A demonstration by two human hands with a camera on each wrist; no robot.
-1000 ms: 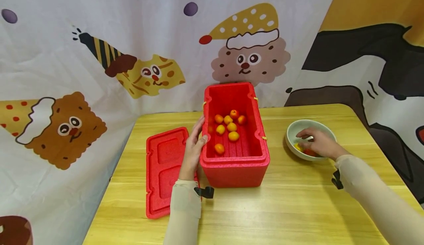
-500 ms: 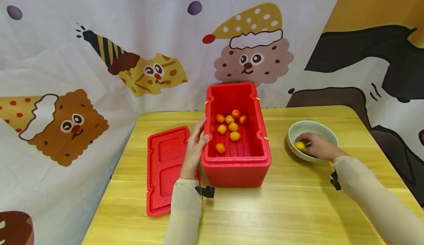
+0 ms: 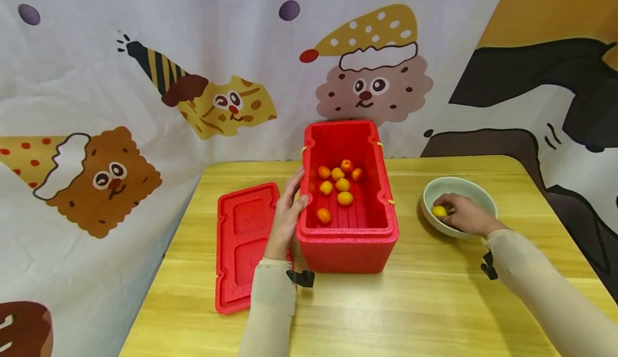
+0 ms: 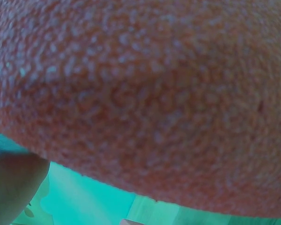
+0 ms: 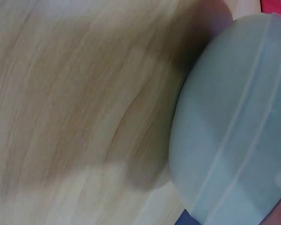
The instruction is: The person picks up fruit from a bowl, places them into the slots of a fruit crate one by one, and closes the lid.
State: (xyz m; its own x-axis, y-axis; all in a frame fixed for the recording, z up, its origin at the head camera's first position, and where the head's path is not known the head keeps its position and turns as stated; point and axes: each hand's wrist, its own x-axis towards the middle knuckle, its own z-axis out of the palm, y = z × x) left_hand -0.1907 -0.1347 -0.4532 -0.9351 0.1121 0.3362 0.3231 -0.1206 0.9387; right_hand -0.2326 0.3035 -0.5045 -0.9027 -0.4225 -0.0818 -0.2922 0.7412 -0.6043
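In the head view a red foam box [image 3: 346,253] stands upright at the middle of the table, with several small yellow and orange fruits [image 3: 343,184] on its floor. My left hand [image 3: 286,220] holds the box's left wall, its thumb at the rim and its fingers along the outside. My right hand [image 3: 465,215] reaches down into a pale green bowl [image 3: 462,183], thumb and fingers at a small yellow fruit [image 3: 439,211]. The hand hides the rest of the bowl's inside. Red foam fills most of the left wrist view; the bowl's outer wall [image 5: 225,117] shows in the right wrist view.
Left of the box, a red foam lid [image 3: 241,249] lies flat on the wooden table [image 3: 386,314], partly under the left forearm. Yellow cord loops [image 3: 391,202] stick out at the box's sides. A printed cloth [image 3: 232,19] hangs behind the table's back edge.
My right hand has sunk a little in the bowl and closed its fingers at the yellow fruit; a red thing seen under it is now hidden. The left hand stays on the box.
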